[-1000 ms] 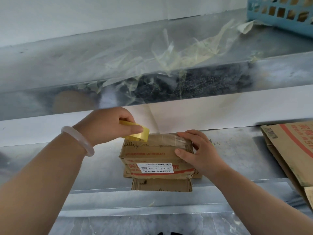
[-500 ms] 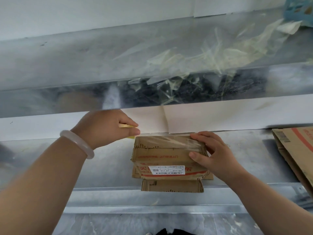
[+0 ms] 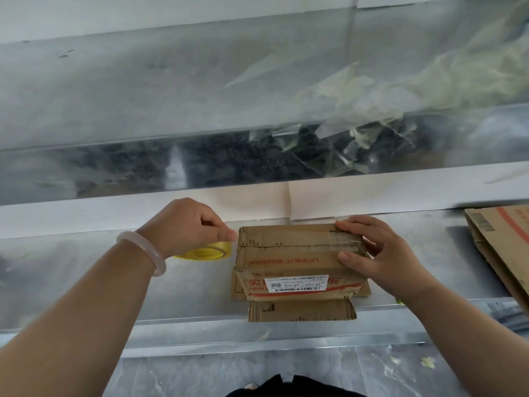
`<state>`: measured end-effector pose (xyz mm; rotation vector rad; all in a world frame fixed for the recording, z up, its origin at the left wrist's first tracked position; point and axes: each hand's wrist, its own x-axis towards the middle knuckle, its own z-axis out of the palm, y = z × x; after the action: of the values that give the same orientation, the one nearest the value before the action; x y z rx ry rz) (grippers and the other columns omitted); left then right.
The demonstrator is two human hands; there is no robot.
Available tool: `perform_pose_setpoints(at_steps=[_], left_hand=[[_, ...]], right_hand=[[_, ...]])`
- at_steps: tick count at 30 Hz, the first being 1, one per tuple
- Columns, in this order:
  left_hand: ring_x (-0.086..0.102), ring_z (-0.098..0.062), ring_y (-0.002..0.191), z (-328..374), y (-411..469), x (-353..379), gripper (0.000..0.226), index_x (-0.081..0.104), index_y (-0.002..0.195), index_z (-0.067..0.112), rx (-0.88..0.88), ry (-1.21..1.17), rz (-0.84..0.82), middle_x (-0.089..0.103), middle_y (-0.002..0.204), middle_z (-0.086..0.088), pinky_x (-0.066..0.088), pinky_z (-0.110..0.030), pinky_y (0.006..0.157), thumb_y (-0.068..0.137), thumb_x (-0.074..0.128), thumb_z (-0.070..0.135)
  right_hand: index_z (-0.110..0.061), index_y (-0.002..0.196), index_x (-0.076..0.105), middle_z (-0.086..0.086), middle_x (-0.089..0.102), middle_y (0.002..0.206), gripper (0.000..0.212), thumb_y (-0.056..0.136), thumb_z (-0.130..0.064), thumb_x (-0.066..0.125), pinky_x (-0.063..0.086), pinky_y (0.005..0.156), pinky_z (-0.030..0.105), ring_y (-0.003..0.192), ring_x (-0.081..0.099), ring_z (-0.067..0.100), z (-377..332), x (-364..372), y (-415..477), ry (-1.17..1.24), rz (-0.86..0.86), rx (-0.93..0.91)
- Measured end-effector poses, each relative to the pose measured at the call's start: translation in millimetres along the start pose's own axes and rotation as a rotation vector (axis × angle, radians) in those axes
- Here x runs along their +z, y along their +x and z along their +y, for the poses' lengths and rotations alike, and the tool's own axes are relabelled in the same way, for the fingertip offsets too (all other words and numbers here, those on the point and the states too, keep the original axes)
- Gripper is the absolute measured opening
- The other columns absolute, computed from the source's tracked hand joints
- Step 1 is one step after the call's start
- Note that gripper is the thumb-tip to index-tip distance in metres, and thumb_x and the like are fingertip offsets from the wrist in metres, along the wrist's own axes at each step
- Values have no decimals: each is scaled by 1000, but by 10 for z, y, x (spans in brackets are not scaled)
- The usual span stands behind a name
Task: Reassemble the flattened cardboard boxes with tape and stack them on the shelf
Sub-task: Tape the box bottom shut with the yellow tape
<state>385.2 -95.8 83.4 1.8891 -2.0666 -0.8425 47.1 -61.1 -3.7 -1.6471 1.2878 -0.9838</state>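
We're mid-taping the box (image 3: 297,262) on the shelf (image 3: 183,282); left hand (image 3: 186,224) curled round the tape roll (image 3: 204,251) just off box's left edge; right hand (image 3: 380,253), fingers spread, presses tape at right end; next we prob. need to tear the strip & smooth it down.

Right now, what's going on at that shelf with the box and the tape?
A person is taping a small cardboard box shut on the metal shelf. The left hand holds the yellow tape roll at the box's left edge, with clear tape laid along the top seam. The right hand presses down the box's right end. The box sits on flattened cardboard pieces; another flattened carton lies at the far right.
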Motion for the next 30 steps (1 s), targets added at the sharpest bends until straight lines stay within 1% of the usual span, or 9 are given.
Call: perform_pose_setpoints(at_steps=[2,4,6,10,17,20,24,27,30], left_hand=[[64,5,71,-84,45,54,44,77,73,34,-27,-14,-33,70,71,22,50,-17,67,48,67,68],[64,3,70,-132,85,106,34,77,73,34,-41,-1,-49,70,70,21,51,-20,68,56,72,63],[64,3,70,-162,136,128,33,77,74,34,-40,-17,-67,70,70,21,50,-20,67,58,71,63],[64,4,70,-187,173,146,52,76,74,34,-3,-66,-123,70,71,22,46,-17,64,44,59,74],[65,1,71,-229,168,160,47,76,71,34,30,-134,-147,71,71,19,48,-19,65,47,64,72],[66,1,71,-270,173,218,59,76,74,35,39,-151,-199,71,74,19,46,-16,63,42,59,83],[66,1,72,-344,183,310,80,74,76,37,36,-176,-197,72,76,19,47,-17,65,31,50,98],[65,0,72,-371,200,346,79,74,76,37,37,-180,-198,71,76,19,47,-19,65,32,50,97],[66,-2,72,-372,210,377,69,74,77,34,53,-182,-206,72,76,16,50,-19,66,41,55,91]], right_hand=[[-30,116,68,-9,55,127,58,61,-47,77,48,98,18,120,53,4,0,4,1,-2,3,6],[-28,117,68,-11,55,126,57,63,-47,76,48,99,20,119,53,4,-4,-8,-3,-5,8,1],[-30,117,67,-18,55,123,56,68,-56,76,48,99,18,120,53,3,-3,-14,1,-22,4,-2],[-34,117,66,-27,54,121,70,60,-74,71,47,96,15,121,52,3,-4,-21,12,-54,10,-14],[-40,115,65,-32,53,120,68,59,-79,68,43,95,8,120,51,0,-48,-1,6,-59,28,-30],[-48,117,65,-32,52,121,63,62,-79,66,42,95,7,121,51,0,-42,2,2,-98,27,-43],[-52,131,51,-25,49,134,59,77,-75,57,43,105,25,128,48,7,-4,-12,-39,-225,27,-112],[-34,136,56,-8,45,147,44,95,-49,50,37,113,41,138,40,16,-35,32,-107,-485,29,-277],[-25,131,60,-10,51,143,38,100,-35,41,25,119,48,144,31,14,-133,146,-200,-722,22,-339]])
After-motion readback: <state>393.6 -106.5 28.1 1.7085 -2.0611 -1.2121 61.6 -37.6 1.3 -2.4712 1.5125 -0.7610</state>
